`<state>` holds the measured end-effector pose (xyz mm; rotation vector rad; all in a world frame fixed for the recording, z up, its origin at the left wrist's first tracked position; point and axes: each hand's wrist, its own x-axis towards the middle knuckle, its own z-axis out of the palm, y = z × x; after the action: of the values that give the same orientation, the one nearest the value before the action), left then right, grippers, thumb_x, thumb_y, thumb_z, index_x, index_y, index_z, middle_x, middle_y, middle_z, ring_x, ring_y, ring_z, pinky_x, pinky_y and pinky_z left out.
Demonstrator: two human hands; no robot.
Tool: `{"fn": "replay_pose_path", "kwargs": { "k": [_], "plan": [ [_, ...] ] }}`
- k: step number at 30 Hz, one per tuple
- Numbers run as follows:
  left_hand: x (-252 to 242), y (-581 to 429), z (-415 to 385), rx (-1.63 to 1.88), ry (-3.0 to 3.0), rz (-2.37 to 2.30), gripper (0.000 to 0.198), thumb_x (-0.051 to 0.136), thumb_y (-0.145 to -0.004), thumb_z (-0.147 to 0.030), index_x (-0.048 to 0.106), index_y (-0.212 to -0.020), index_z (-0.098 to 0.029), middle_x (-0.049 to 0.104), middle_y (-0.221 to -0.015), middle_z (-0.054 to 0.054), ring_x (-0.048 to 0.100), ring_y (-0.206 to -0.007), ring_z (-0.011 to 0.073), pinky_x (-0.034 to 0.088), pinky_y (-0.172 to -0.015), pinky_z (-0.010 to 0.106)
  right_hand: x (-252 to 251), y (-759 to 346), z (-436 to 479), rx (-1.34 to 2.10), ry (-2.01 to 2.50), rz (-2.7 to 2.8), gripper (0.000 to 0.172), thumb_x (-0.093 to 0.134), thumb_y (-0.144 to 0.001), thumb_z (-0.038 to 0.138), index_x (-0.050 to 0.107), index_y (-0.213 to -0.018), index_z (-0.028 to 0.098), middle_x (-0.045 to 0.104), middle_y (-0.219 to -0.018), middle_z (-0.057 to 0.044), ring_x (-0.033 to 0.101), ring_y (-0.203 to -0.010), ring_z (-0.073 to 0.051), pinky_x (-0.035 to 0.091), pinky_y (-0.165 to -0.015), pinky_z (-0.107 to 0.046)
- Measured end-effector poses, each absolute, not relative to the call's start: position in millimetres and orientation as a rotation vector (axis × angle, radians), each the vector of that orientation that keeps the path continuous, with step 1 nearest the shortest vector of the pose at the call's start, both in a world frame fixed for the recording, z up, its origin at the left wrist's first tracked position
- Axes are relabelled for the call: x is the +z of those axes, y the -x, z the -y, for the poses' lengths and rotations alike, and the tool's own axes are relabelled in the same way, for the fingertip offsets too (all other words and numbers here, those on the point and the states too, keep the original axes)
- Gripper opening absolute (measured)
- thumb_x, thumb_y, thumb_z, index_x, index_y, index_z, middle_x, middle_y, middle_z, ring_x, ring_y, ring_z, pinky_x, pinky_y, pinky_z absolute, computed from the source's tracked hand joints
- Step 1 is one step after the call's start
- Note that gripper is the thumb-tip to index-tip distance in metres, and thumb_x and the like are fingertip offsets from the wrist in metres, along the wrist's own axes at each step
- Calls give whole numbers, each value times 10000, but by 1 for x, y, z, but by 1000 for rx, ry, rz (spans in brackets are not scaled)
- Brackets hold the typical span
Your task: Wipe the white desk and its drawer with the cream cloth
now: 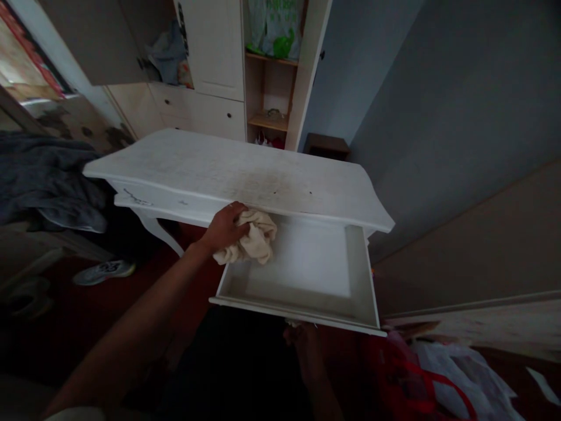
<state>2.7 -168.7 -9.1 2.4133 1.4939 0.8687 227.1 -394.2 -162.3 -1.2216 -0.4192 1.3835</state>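
My left hand (227, 227) grips a crumpled cream cloth (258, 234) at the left side of an open drawer (302, 257). Part of the cloth hangs over the drawer's left edge. The drawer is pulled out of a white table (197, 158), and its pale inside holds nothing that I can see. Below the drawer's front edge, my right hand (303, 339) has its fingers curled up close to the front panel. A small pale bit shows by those fingertips, too dark to name. Greyish smudges mark the tabletop above the drawer.
A white cabinet (214, 58) with drawers and open shelves stands behind the table. Dark grey fabric (44, 175) is heaped at the left, above a sneaker (105, 272) on the floor. A red bag (403, 374) and white plastic bags (464, 374) lie at lower right.
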Motion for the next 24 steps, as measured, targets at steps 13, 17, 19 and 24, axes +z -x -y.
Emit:
{"fn": "replay_pose_path", "kwargs": {
  "k": [13,17,19,24],
  "plan": [
    [-20,16,277,650,-2493,-1314,240,520,-745,-183,603,-966,-223,667,-1060,52,615,-1020,211,504,-916,360,-161,-226,393,1389,1201,406,351,728,-692,533,698,-656,185,720,-665,-55,583,-506,-153,428,-486,-277],
    [-16,-12,291,452,-2626,-1304,328,628,-723,-204,629,-1048,-247,662,-1162,63,602,-1096,247,495,-959,389,-159,-224,392,1385,1211,397,358,705,-704,539,680,-653,185,700,-628,-46,586,-509,-158,426,-488,-272],
    [-17,-33,295,380,-2685,-1180,342,680,-726,-220,638,-1064,-247,657,-1185,70,588,-1125,253,466,-1001,391,-160,-223,391,1383,1224,409,378,684,-721,557,675,-669,183,675,-588,-35,574,-499,-154,420,-485,-265],
    [-18,-92,303,356,-2718,-910,321,691,-800,-304,628,-1111,-253,638,-1225,58,557,-1159,238,411,-1036,378,-165,-221,391,1309,1260,405,341,672,-726,529,631,-645,200,628,-580,-5,543,-530,-144,437,-512,-266]
  ]
}}
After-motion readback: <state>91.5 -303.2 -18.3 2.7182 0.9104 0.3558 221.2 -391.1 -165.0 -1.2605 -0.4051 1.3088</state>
